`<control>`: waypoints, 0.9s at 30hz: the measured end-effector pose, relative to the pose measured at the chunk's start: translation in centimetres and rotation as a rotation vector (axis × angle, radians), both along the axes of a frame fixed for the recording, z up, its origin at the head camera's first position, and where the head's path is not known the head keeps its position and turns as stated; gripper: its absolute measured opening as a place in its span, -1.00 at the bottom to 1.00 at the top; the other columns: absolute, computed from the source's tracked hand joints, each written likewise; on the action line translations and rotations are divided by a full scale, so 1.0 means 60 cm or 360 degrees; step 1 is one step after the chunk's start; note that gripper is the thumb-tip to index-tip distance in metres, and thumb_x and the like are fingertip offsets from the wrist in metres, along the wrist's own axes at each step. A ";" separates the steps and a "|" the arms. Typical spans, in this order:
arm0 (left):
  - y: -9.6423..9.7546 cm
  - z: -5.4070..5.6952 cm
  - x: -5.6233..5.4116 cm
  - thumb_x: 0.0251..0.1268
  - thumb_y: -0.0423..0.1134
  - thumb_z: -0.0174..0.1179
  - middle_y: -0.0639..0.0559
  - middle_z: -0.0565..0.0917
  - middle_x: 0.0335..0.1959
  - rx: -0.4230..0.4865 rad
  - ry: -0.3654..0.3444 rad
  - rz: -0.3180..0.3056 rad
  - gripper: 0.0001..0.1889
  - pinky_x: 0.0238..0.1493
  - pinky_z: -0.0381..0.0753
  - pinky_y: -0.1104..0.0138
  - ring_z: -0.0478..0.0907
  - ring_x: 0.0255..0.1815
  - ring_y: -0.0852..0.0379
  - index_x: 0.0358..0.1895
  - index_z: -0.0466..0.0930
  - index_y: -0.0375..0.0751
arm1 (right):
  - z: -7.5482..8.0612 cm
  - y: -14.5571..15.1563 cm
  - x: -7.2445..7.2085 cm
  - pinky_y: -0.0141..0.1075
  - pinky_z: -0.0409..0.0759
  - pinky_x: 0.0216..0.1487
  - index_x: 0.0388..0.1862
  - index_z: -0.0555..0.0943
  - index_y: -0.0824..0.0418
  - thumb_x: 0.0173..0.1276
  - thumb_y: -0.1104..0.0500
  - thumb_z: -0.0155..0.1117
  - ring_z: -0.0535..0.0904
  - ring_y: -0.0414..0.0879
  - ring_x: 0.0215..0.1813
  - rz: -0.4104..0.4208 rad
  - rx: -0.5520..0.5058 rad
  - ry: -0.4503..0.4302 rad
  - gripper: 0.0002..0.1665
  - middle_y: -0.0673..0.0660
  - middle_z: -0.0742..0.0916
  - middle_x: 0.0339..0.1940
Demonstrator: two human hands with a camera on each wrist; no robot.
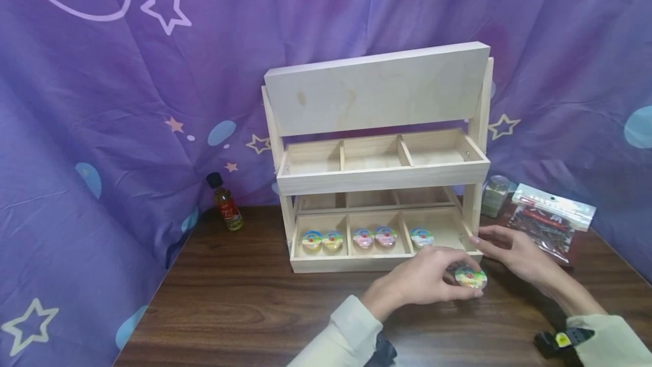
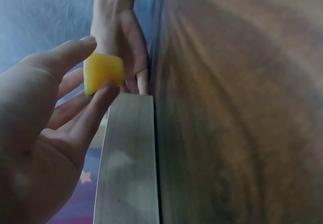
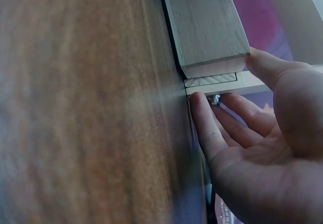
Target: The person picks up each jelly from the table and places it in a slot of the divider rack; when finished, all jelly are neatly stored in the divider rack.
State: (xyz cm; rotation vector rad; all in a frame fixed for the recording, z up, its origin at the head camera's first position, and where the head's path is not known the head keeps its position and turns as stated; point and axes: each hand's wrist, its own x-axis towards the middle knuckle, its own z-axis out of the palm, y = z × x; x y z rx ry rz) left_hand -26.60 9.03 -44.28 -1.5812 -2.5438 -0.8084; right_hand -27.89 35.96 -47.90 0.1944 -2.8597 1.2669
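Observation:
My left hand (image 1: pixel 428 277) pinches a small jelly cup (image 1: pixel 471 277) with a printed lid, in front of the lower right corner of a wooden shelf rack (image 1: pixel 382 179). Yellow contents show through the cup (image 2: pixel 103 73) in the left wrist view. With its fingertips, my right hand (image 1: pixel 519 254) touches the lower tray's right end; in the right wrist view the thumb (image 3: pixel 267 65) meets the front corner and the other fingers lie by the side board. Two yellow cups (image 1: pixel 322 240) sit in the left compartment, two pink cups (image 1: pixel 374 237) in the middle, and one blue-rimmed cup (image 1: pixel 421 237) in the right.
Left of the rack stands a dark-capped bottle (image 1: pixel 227 204). Behind my right hand are a clear jar (image 1: pixel 494 196) and a plastic packet (image 1: pixel 547 222). A purple curtain (image 1: pixel 153 101) hangs behind the dark wooden table (image 1: pixel 229 304).

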 end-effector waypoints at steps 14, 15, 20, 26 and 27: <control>-0.015 -0.003 -0.053 0.41 0.04 0.49 0.17 0.76 0.19 0.0302 -0.0038 0.0325 -0.54 0.11 0.58 0.71 0.66 0.10 0.44 0.29 0.66 0.03 | -0.006 0.003 0.005 -0.48 0.62 -0.02 0.51 0.52 0.34 0.67 -0.13 0.27 0.51 -0.58 0.09 0.0010 -0.0027 0.0004 -0.30 0.44 0.69 0.39; -0.015 -0.004 -0.058 0.39 0.03 0.50 0.16 0.76 0.17 0.0308 -0.0017 0.0341 -0.52 0.12 0.57 0.71 0.66 0.09 0.43 0.28 0.66 0.02 | -0.005 0.003 0.005 -0.50 0.61 -0.01 0.51 0.53 0.34 0.66 -0.12 0.27 0.51 -0.59 0.09 0.0010 -0.0029 0.0008 -0.31 0.43 0.70 0.39; -0.010 -0.004 -0.080 0.34 -0.02 0.55 0.12 0.77 0.07 0.0270 0.0067 0.0407 -0.51 0.03 0.50 0.78 0.66 -0.01 0.40 0.26 0.67 -0.03 | -0.003 0.002 0.005 -0.53 0.59 0.02 0.49 0.55 0.32 0.66 -0.13 0.29 0.51 -0.63 0.08 0.0008 -0.0041 0.0018 -0.32 0.41 0.71 0.38; 0.001 0.001 -0.098 0.39 -0.01 0.51 0.15 0.80 0.21 0.0186 0.0014 0.0441 -0.50 0.19 0.53 0.70 0.72 0.16 0.34 0.31 0.65 -0.01 | 0.001 -0.001 0.005 -0.50 0.62 0.01 0.51 0.53 0.33 0.66 -0.12 0.28 0.53 -0.62 0.07 0.0020 -0.0061 0.0016 -0.30 0.43 0.71 0.38; 0.003 0.002 -0.100 0.40 0.00 0.50 0.16 0.80 0.22 0.0169 -0.0009 0.0455 -0.50 0.21 0.54 0.68 0.71 0.18 0.35 0.33 0.64 0.02 | 0.002 -0.002 0.005 -0.49 0.63 0.01 0.51 0.52 0.33 0.66 -0.13 0.28 0.54 -0.62 0.07 0.0018 -0.0066 0.0008 -0.30 0.43 0.71 0.38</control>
